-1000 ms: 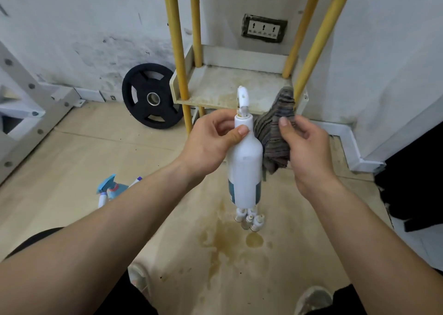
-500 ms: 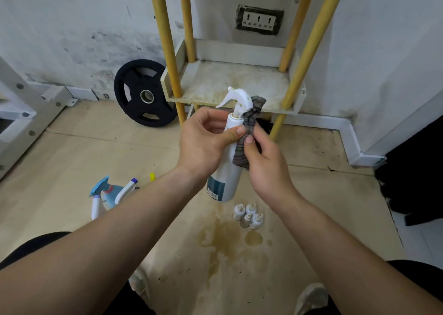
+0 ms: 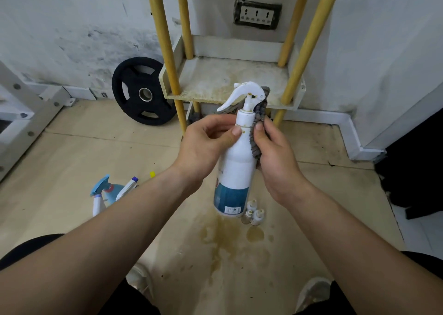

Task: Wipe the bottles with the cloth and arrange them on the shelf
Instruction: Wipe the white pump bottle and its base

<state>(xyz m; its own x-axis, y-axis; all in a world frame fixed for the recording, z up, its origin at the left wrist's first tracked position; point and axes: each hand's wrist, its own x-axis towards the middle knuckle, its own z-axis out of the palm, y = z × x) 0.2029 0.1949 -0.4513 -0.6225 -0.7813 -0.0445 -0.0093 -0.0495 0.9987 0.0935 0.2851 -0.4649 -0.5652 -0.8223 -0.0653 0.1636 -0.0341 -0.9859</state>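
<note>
A white spray bottle with a blue label and white trigger head hangs upright in the air in front of me. My left hand grips its upper body, thumb across the shoulder. My right hand holds a grey striped cloth pressed against the bottle's neck and right side, reaching up behind the trigger head. The low shelf of a white rack with yellow poles stands behind, stained and bare. Three small white bottles stand on the floor below the held bottle. More spray bottles lie on the floor at the left.
A black weight plate leans on the wall left of the rack. A wall socket sits above the shelf. A white metal frame stands at far left. Brown stains mark the wooden floor. Something dark lies at right.
The cloth, first held loose beside the bottle, is now wrapped against its neck. The bottle was turned so the trigger points left, tilted, then came back near upright.
</note>
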